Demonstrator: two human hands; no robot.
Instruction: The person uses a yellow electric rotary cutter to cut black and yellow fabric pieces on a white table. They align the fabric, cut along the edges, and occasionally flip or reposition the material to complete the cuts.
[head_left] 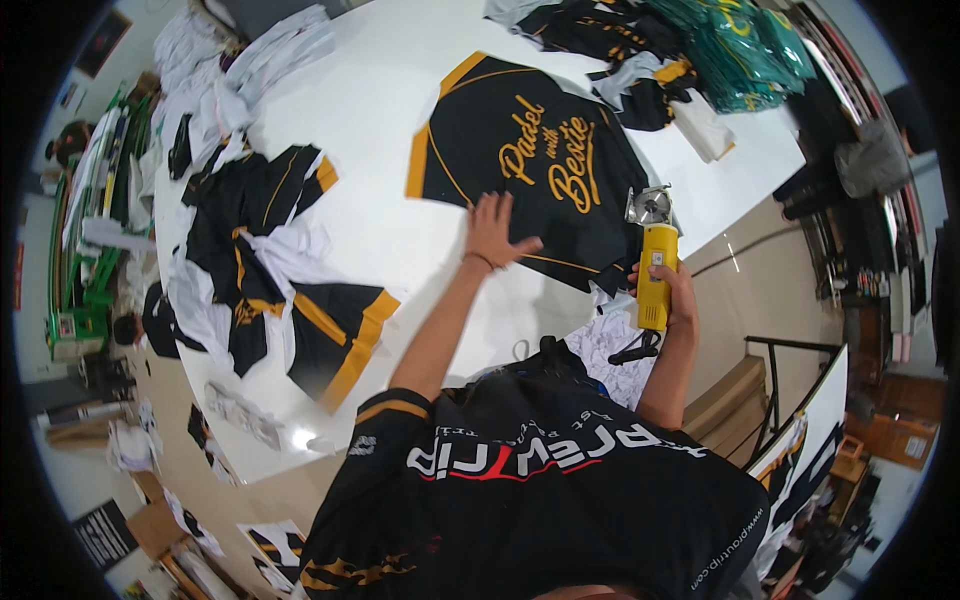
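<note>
A black fabric panel [470,120] with orange edging and orange script lettering lies flat on the white table. My left hand [492,232] rests on its near edge, fingers spread and palm down. My right hand [682,292] is wrapped round the yellow body of an electric rotary cutter [656,265]. The cutter's round metal blade head points away from me at the panel's right edge, and its black cord hangs at the near end. Crumpled white scraps [610,345] lie below the panel, near the table's front edge.
Black, white and orange cut pieces [270,200] lie in a loose heap on the left of the white table [370,235]. White fabric [280,50] is piled at the far left. Green plastic-wrapped packs [740,55] stand at the far right, beside more black fabric [590,30].
</note>
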